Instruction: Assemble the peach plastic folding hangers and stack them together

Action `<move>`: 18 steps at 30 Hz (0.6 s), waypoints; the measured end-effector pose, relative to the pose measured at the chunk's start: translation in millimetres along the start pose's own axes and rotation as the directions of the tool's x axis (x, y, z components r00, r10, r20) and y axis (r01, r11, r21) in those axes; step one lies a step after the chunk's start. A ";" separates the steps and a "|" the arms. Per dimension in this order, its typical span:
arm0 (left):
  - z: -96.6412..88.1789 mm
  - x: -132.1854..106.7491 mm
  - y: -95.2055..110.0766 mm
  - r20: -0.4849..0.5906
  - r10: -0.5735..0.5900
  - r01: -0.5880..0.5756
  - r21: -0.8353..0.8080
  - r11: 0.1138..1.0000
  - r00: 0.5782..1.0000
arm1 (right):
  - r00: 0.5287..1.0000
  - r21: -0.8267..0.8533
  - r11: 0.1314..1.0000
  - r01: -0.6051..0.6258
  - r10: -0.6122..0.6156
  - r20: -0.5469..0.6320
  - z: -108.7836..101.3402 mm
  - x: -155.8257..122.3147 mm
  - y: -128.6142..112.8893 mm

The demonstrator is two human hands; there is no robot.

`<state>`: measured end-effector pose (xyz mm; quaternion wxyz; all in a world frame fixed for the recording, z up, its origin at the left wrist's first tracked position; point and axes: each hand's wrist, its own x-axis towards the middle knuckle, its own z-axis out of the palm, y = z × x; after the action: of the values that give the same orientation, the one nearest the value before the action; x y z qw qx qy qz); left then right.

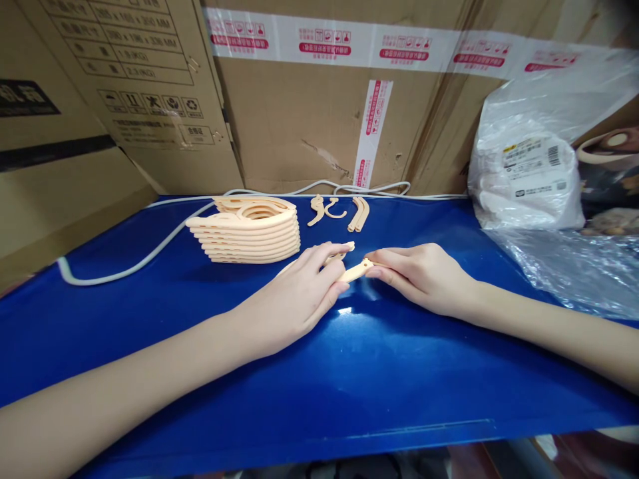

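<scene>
Over the middle of the blue table, my left hand (294, 293) is closed around a cream plastic hanger part (357, 271), whose holed end sticks out to the right. Another cream tip (351, 246) shows just beyond my left fingers. My right hand (429, 276) pinches at the holed end with thumb and forefinger; whether a smaller piece is between them is hidden. Behind my left hand stands a neat stack of cream folding hangers (249, 249). Farther back lie a loose hanger hook (342, 214), a small curved piece (316, 211) and a pair of curved hanger arms (358, 214).
Taped cardboard boxes (299, 120) wall off the back and left. A white cable (150, 261) runs along the rear and loops at left. Clear plastic wrapping with a white labelled package (532, 176) sits at the right rear. The blue table's front edge (349, 442) is close.
</scene>
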<state>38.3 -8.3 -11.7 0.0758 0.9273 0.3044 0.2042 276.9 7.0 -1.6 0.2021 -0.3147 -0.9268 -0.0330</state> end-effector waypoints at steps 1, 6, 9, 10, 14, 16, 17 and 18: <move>0.0 -0.4 0.1 0.003 0.002 -0.002 0.001 1.000 1.000 | 1.000 -0.028 1.000 0.005 -0.005 -0.009 0.2 -0.6 0.0; -0.5 -0.3 -0.4 0.021 0.009 -0.009 0.010 1.000 1.000 | 1.000 -0.168 0.986 0.023 -0.023 -0.002 1.9 -2.8 2.7; -0.5 0.7 -0.6 0.016 0.006 -0.006 0.003 1.000 1.000 | 1.000 -0.167 0.986 0.017 -0.015 0.012 3.0 -2.9 4.2; -0.5 0.9 -0.6 0.013 0.003 -0.003 0.000 1.000 1.000 | 1.000 -0.134 0.991 0.006 -0.003 0.019 3.2 -2.6 4.1; -0.2 0.7 -0.6 0.008 0.000 0.000 -0.001 1.000 1.000 | 0.997 0.069 0.996 -0.055 0.051 0.058 3.0 -0.2 2.3; 0.1 0.3 -1.0 0.005 0.001 -0.001 0.006 1.000 1.000 | 0.994 0.147 0.986 -0.082 0.070 0.086 2.4 0.6 1.5; 0.2 0.0 -1.3 0.005 0.000 0.000 0.008 1.000 1.000 | 0.993 0.163 0.983 -0.089 0.075 0.093 2.1 0.7 1.4; 0.3 -0.2 -1.5 0.006 -0.001 0.001 0.010 1.000 1.000 | 0.993 0.163 0.983 -0.088 0.073 0.092 1.9 0.6 1.4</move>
<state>37.5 -7.2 -12.5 0.0721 0.9281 0.3059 0.1997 276.6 8.8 -3.2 0.1892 -0.3350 -0.9206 0.0664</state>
